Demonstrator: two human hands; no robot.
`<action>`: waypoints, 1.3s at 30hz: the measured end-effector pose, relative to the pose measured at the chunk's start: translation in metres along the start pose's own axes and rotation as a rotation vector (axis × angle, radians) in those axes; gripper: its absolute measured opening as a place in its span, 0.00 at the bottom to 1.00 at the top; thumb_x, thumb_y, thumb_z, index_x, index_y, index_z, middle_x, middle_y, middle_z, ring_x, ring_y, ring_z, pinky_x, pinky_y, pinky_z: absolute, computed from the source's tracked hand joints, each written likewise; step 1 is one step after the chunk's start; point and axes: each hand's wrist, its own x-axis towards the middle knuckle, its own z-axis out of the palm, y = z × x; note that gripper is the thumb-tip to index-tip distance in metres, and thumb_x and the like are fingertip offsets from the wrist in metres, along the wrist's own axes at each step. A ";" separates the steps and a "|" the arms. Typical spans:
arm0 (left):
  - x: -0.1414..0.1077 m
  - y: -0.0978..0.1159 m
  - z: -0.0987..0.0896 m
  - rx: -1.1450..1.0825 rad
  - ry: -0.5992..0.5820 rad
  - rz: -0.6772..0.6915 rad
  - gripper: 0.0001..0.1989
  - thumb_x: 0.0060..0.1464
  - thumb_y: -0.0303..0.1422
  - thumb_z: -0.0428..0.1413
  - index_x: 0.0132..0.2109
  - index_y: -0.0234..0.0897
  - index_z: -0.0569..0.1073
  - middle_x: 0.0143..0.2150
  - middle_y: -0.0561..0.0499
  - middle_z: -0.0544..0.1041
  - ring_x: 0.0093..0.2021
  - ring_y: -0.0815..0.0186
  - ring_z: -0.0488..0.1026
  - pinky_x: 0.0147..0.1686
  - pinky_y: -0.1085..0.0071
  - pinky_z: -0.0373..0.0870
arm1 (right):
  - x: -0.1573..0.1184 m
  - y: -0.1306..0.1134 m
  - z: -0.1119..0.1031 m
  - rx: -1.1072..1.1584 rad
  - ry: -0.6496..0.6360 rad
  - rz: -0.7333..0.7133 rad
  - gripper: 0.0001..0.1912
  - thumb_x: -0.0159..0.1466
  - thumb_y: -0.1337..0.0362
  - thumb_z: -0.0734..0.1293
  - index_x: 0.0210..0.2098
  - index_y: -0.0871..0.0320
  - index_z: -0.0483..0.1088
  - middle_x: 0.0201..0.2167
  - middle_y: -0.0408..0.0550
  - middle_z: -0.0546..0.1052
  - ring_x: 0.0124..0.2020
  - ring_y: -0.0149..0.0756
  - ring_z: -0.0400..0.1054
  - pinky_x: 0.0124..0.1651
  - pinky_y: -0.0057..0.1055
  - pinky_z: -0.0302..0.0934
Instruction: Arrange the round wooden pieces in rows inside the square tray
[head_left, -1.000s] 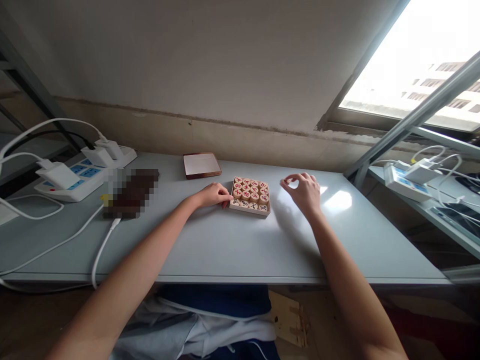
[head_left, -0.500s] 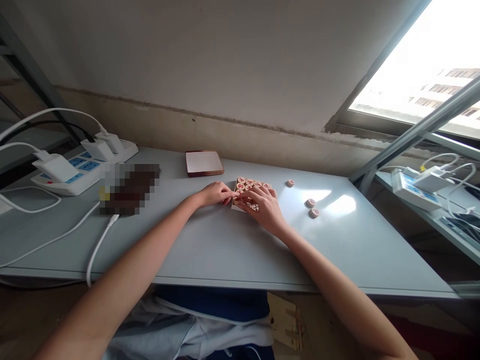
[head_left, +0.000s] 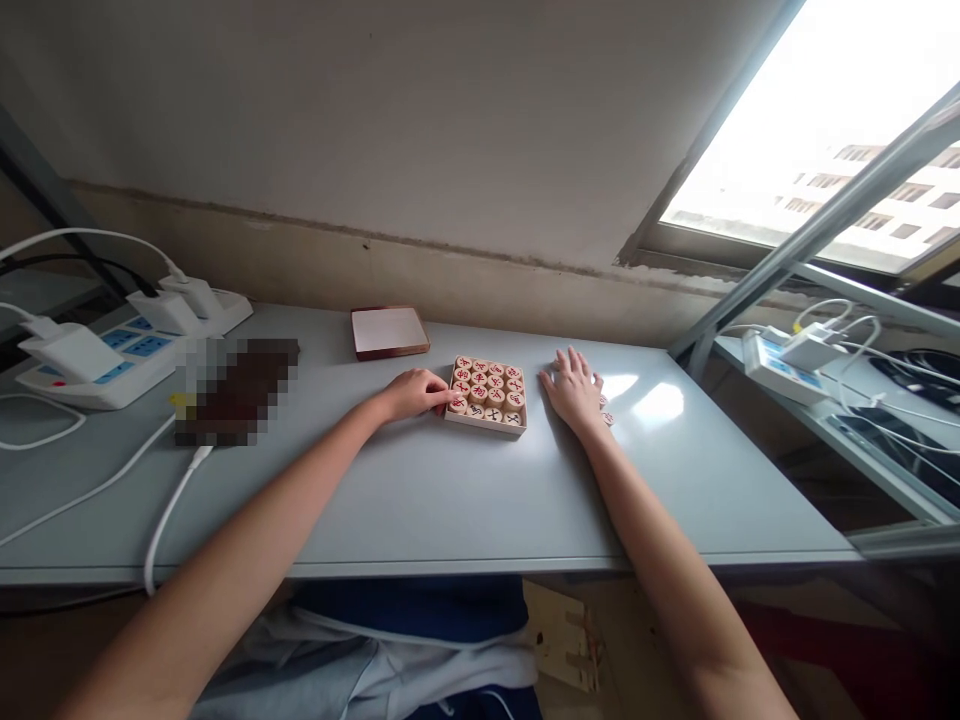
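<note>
A shallow pale box (head_left: 486, 426) in the middle of the desk is filled with rows of round wooden Chinese chess pieces (head_left: 496, 382), most marked in red and a few at the front in dark characters. My left hand (head_left: 411, 394) is curled at the box's left side, its fingertips gripping the near-left edge. To the right of the box, my right hand (head_left: 574, 388) reaches out with its fingers spread over the desk. Loose chess pieces (head_left: 607, 417) show partly beside its wrist; what lies under the palm is hidden.
The grey desk (head_left: 420, 510) has an open dark-edged box lid (head_left: 390, 331) near the wall. At left lie a power strip (head_left: 75, 390) with white chargers, a blurred dark object (head_left: 240, 390) and white cables. A metal frame bar (head_left: 795, 235) rises at right before the window.
My right hand has left the box and moved right to the loose pieces, its fingers opening out. The box's pieces are uncovered now. My left hand stays at the left side. The view has shifted slightly.
</note>
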 end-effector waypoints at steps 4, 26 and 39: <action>0.000 0.000 0.000 0.005 0.001 0.019 0.24 0.52 0.50 0.49 0.22 0.34 0.72 0.17 0.55 0.64 0.22 0.70 0.59 0.25 0.72 0.52 | -0.002 0.002 0.003 0.043 -0.075 -0.039 0.21 0.66 0.60 0.53 0.56 0.57 0.61 0.57 0.53 0.67 0.56 0.44 0.59 0.58 0.45 0.45; 0.003 -0.004 0.004 0.035 0.024 0.042 0.25 0.52 0.51 0.49 0.23 0.34 0.72 0.19 0.54 0.67 0.23 0.70 0.59 0.25 0.73 0.51 | -0.047 -0.061 -0.043 0.562 -0.043 -0.784 0.11 0.63 0.58 0.65 0.43 0.50 0.72 0.39 0.48 0.73 0.43 0.37 0.65 0.46 0.35 0.60; 0.001 -0.002 0.003 0.031 0.034 0.038 0.27 0.51 0.54 0.49 0.23 0.34 0.72 0.18 0.55 0.61 0.23 0.70 0.57 0.25 0.73 0.50 | -0.046 -0.057 -0.050 0.509 -0.114 -0.772 0.09 0.64 0.56 0.63 0.40 0.50 0.72 0.37 0.44 0.76 0.42 0.36 0.68 0.48 0.35 0.56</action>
